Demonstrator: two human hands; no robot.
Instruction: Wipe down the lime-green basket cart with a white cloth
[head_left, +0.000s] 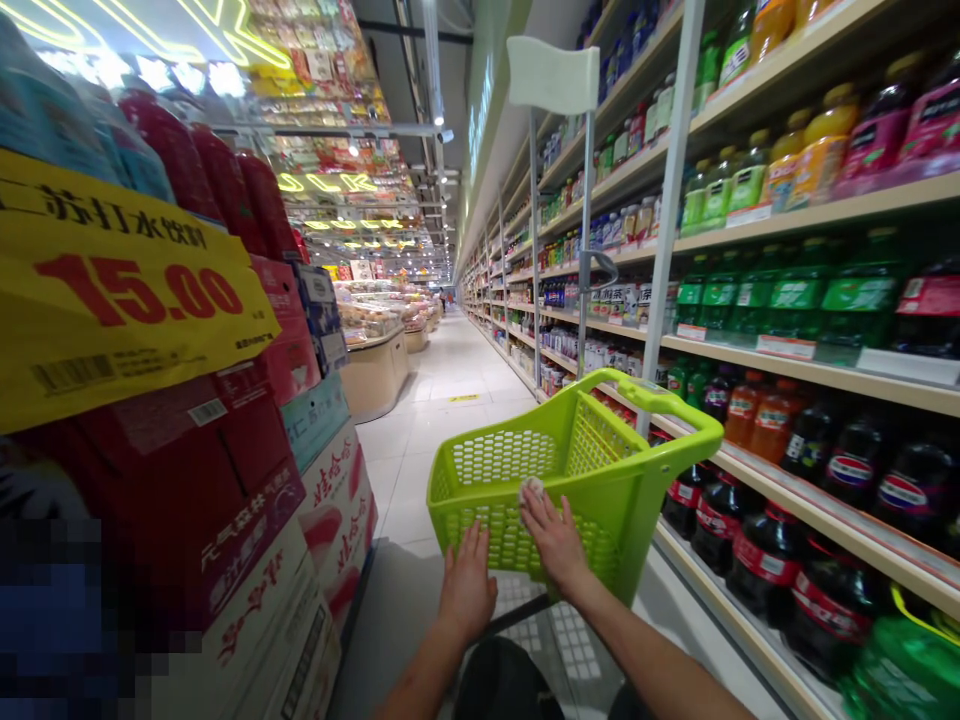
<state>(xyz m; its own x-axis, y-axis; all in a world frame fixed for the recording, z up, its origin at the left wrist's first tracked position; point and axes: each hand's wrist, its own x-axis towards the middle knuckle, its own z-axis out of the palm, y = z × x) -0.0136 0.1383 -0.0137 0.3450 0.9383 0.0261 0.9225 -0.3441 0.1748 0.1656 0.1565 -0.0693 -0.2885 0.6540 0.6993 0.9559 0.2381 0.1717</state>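
Observation:
A lime-green plastic shopping basket [600,470] on a cart frame stands in front of me in a supermarket aisle, with nothing visible inside it. My left hand [466,580] grips the basket's near lower edge, fingers curled over it. My right hand [553,535] lies on the basket's near rim, pressing a small whitish wad [531,488] against it with the fingers. The basket's green handle [667,405] arches over its right side.
Shelves of bottled drinks [787,300] run along the right. Stacked red and white cartons [247,500] with a yellow 15.00 price sign [120,290] stand at the left. The white tiled aisle floor [450,390] stretches ahead past display counters [375,370].

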